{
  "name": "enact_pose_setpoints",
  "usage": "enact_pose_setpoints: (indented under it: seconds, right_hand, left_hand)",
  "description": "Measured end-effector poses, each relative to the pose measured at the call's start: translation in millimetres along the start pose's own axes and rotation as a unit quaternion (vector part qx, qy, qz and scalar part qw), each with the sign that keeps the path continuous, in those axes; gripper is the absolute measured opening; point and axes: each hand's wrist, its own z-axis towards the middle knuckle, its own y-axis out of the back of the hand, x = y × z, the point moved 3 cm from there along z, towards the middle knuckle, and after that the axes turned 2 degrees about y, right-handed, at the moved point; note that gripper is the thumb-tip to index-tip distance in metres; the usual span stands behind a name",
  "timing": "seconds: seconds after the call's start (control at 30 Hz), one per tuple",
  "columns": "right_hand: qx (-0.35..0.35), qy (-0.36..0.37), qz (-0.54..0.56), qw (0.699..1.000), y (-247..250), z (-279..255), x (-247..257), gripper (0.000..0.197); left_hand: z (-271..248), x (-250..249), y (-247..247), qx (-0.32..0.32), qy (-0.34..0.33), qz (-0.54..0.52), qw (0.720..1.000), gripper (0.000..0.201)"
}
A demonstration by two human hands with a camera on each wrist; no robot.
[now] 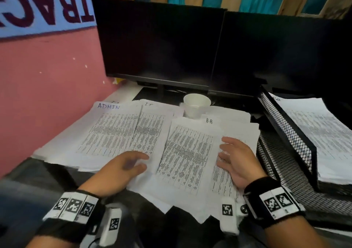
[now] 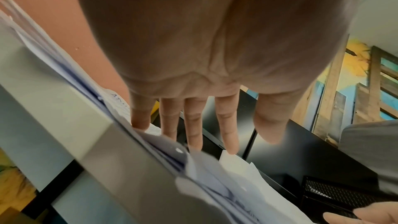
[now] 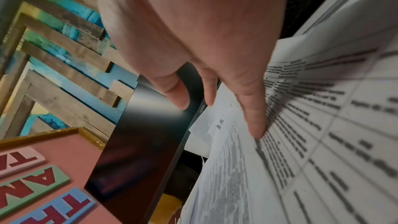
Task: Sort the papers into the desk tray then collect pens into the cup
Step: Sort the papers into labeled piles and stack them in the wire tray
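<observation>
Head view: both hands (fingers straight) rest on the papers [image 1: 188,152].

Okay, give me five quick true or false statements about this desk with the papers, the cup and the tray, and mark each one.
1. The white cup stands upright behind the papers. True.
2. The left hand grips a pen. False: its fingers lie straight on the papers and no pen shows.
3. The mesh desk tray already holds paper. True.
4. The right hand is inside the tray. False: it rests on the sheet marked H-R.
5. Both monitors are lit. False: they are dark.
</observation>
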Motion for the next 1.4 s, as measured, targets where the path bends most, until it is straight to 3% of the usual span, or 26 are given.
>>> enact_pose_setpoints:
  seconds: [0.07,0.1,0.3,0.37,0.5,0.57,0.67,0.77,0.87,1.0,1.2,1.3,1.4]
  right_hand:
    - [0.002,-0.022,-0.006,1.0,-5,0,-1,0.029]
    - [0.002,-0.028,-0.01,1.0,-7,0,-2,0.031]
    - [0.028,-0.046,-0.017,0.998,-19,0,-12,0.061]
    - [0.066,-0.049,-0.084,0.993,-27,1,-17,0.051]
    - [0.181,-0.026,-0.247,0.952,-39,-4,-18,0.019]
    - [0.17,0.005,-0.23,0.958,-35,-1,-10,0.022]
    - [0.085,0.04,-0.16,0.983,-12,10,4,0.034]
    - [0.037,0.027,-0.118,0.992,9,14,7,0.032]
    - [0.043,-0.005,-0.086,0.995,17,10,1,0.035]
    - [0.062,-0.034,-0.078,0.994,16,6,-10,0.042]
    - [0.037,-0.021,-0.056,0.998,14,6,-16,0.035]
    - [0.022,-0.021,-0.029,0.999,14,5,-17,0.034]
    - [0.009,-0.03,-0.004,1.0,13,2,-18,0.031]
  left_hand:
    - [0,2,-1,-0.008,-0.013,0.024,1.0,0.057]
    - [0,1,-1,-0.011,-0.015,0.039,0.999,0.057]
    - [-3,-10,-4,0.001,-0.008,0.085,0.996,0.031]
    - [-3,-10,-5,0.005,-0.009,0.119,0.993,0.038]
    - [0,-18,-7,-0.011,0.004,0.161,0.987,0.048]
    - [4,-21,-9,-0.013,0.013,0.2,0.98,0.051]
    - [8,-28,-10,-0.027,0.022,0.268,0.963,0.065]
    - [12,-35,-14,-0.045,0.02,0.315,0.948,0.053]
    - [15,-37,-10,-0.091,0.032,0.259,0.961,0.022]
    - [18,-41,4,-0.168,0.033,0.148,0.974,0.05]
    - [16,-52,19,-0.236,-0.048,0.016,0.97,0.042]
    - [6,-74,8,-0.212,-0.115,0.002,0.97,0.03]
    - [0,-85,-22,-0.096,-0.132,0.006,0.987,0.026]
